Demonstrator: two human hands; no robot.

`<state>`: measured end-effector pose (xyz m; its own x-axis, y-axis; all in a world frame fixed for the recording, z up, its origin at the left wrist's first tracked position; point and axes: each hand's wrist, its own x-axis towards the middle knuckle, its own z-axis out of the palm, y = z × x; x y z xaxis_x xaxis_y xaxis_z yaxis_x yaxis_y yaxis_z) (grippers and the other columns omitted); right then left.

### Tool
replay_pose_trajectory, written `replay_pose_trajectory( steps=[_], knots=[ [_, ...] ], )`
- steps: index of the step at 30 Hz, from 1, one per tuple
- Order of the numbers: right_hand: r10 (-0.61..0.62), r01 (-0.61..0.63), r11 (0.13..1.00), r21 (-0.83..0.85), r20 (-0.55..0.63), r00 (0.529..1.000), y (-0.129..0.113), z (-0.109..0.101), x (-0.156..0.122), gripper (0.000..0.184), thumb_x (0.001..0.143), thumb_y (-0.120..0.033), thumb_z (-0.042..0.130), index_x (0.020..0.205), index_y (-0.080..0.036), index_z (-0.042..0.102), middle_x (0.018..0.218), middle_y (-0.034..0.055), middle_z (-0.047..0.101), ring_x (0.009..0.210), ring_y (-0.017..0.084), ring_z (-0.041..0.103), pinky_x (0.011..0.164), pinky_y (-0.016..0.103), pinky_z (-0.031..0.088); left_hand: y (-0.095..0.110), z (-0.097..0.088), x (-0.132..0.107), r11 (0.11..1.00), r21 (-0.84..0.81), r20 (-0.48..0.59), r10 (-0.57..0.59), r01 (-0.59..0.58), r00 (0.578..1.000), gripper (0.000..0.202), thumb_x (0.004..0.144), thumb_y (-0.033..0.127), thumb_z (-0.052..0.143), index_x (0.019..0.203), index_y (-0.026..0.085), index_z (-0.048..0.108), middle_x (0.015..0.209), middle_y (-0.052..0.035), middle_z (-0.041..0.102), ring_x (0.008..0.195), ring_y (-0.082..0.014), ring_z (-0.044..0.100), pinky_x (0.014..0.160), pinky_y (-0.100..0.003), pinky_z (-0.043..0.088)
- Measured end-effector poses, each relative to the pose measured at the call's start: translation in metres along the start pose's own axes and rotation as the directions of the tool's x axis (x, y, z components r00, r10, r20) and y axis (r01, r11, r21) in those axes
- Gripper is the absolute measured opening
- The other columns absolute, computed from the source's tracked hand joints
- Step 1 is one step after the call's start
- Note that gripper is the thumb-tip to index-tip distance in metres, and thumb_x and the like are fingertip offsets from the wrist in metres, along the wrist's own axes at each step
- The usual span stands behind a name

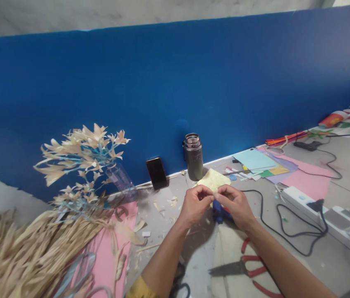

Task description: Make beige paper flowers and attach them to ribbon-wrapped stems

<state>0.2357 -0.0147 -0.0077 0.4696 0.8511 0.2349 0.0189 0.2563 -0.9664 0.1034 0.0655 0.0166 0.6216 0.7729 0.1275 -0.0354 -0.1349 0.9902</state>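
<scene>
My left hand [196, 203] and my right hand [234, 203] meet above the table, fingertips pinched together on a small pale piece [215, 194] that I cannot make out clearly. A pale yellow sheet [212, 179] lies just beyond them. Under my right hand sits a blue glue gun [219, 213], partly hidden. Red-handled scissors [246, 267] lie between my forearms near the table's front.
A dark flask [193, 156] and a phone [157, 173] stand against the blue wall [175, 91]. Dried straw flowers in a clear vase [83, 159] and a straw pile [35, 248] fill the left. Coloured paper sheets [274, 165], a power strip [305, 200] and black cables [286, 231] are at the right.
</scene>
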Motion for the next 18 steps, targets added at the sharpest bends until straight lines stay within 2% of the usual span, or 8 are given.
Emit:
replay_pose_trajectory(
  steps=[6,9,14,18],
  knots=[
    [0.082,-0.083,0.990,0.114,0.011,0.997,0.0031,-0.0026,0.0005,0.026,0.075,-0.044,0.078,0.077,-0.020,0.070,0.071,0.0007,0.062,0.062,0.015,0.051,0.058,0.026,0.043,0.0016,-0.0002,-0.0009,0.999,0.025,0.008,0.025,-0.025,1.000,0.008,0.074,0.022,0.066,0.070,0.017,0.061,0.062,0.0025,0.056,0.056,-0.0108,0.049,0.059,-0.024,0.039],
    [0.100,-0.103,0.984,0.145,0.024,0.995,0.0071,-0.0048,0.0015,0.028,0.079,-0.046,0.075,0.079,-0.019,0.070,0.067,-0.0005,0.058,0.057,0.012,0.046,0.053,0.024,0.038,0.0041,-0.0010,-0.0026,0.998,0.039,0.039,0.055,-0.056,0.998,0.007,0.076,0.021,0.063,0.072,0.018,0.059,0.064,0.0023,0.054,0.058,-0.0112,0.050,0.060,-0.025,0.040],
    [0.101,-0.110,0.986,0.123,0.072,0.992,0.0055,-0.0053,0.0021,0.030,0.080,-0.044,0.073,0.068,-0.018,0.062,0.058,-0.0040,0.047,0.053,0.010,0.036,0.050,0.024,0.031,0.0023,-0.0006,-0.0037,0.993,0.065,0.091,0.094,-0.100,0.991,0.005,0.078,0.019,0.061,0.073,0.017,0.060,0.069,-0.0007,0.055,0.063,-0.0127,0.049,0.062,-0.025,0.040],
    [0.103,-0.108,0.990,0.092,0.063,0.993,0.0035,-0.0041,0.0025,0.031,0.079,-0.041,0.072,0.063,-0.018,0.059,0.056,-0.0050,0.044,0.053,0.010,0.036,0.050,0.024,0.030,-0.0016,0.0006,-0.0026,0.997,0.003,0.130,0.071,-0.072,0.989,0.007,0.076,0.022,0.064,0.073,0.017,0.060,0.068,-0.0004,0.055,0.062,-0.0121,0.049,0.061,-0.024,0.040]
  ],
)
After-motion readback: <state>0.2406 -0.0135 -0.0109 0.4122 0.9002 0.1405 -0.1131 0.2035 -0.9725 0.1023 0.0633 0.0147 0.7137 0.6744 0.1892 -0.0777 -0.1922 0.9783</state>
